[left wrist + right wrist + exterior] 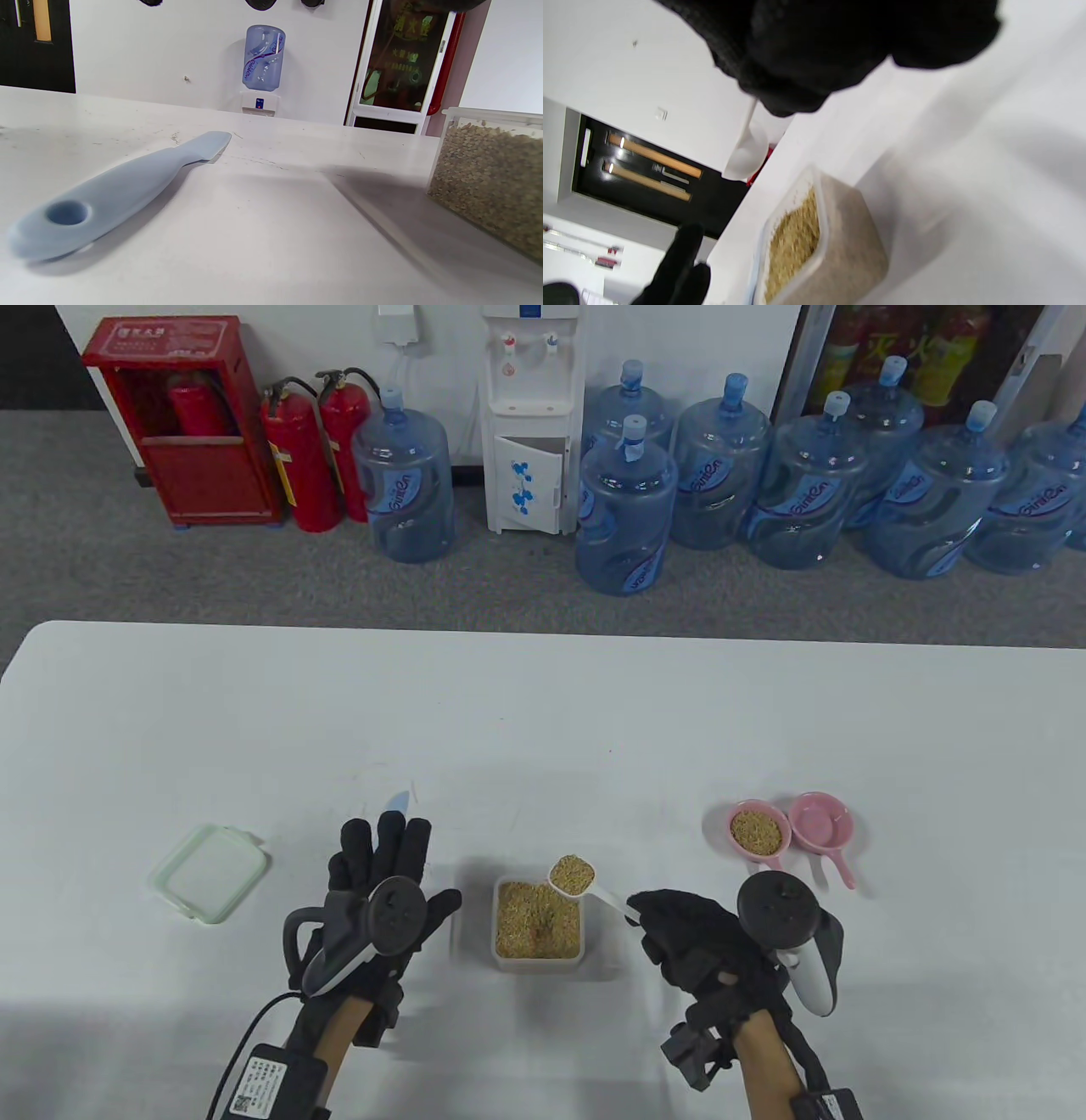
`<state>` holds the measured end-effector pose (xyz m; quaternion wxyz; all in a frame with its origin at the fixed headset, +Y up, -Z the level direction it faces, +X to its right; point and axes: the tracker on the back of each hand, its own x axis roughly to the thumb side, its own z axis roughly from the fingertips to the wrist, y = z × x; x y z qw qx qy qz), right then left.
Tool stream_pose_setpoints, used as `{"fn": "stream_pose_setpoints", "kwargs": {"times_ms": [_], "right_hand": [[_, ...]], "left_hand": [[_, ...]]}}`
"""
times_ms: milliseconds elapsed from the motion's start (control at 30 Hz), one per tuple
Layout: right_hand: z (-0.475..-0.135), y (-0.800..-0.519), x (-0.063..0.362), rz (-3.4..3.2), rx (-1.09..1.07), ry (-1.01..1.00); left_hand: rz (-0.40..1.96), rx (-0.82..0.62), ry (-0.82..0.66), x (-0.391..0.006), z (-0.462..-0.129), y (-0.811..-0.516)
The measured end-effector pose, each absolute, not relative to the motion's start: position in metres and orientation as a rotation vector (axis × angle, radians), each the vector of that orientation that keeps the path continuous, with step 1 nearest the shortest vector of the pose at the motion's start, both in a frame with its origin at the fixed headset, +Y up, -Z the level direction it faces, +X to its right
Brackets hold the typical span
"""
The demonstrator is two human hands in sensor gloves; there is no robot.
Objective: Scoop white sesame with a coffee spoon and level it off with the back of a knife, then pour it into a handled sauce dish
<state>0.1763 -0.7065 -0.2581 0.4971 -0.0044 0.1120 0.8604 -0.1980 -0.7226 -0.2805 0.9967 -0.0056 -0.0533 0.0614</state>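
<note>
Right hand (687,937) grips heaped spoon (573,875) over tub (539,920); left hand (386,869), fingers straight, over knife (114,192) left of tub. Scoop done; levelling, pour left.

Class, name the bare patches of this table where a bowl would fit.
Bare: the far half of the white table, and between the clear sesame container and the two pink handled dishes. Crowded: between pale green lid and container.
</note>
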Motion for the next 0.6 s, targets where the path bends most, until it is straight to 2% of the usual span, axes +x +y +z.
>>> {"fn": "stream_pose_setpoints", "kwargs": {"times_ms": [333,600], "right_hand": [[-0.274,-0.679,0.255,2.027,-0.234,0.075],[-0.287,-0.675,0.321,2.072,-0.469,-0.056]], "left_hand": [[0.125,-0.005,-0.103,-0.201,-0.282,-0.721],[0.124,-0.004,-0.100,-0.203,-0.283,-0.722]]}}
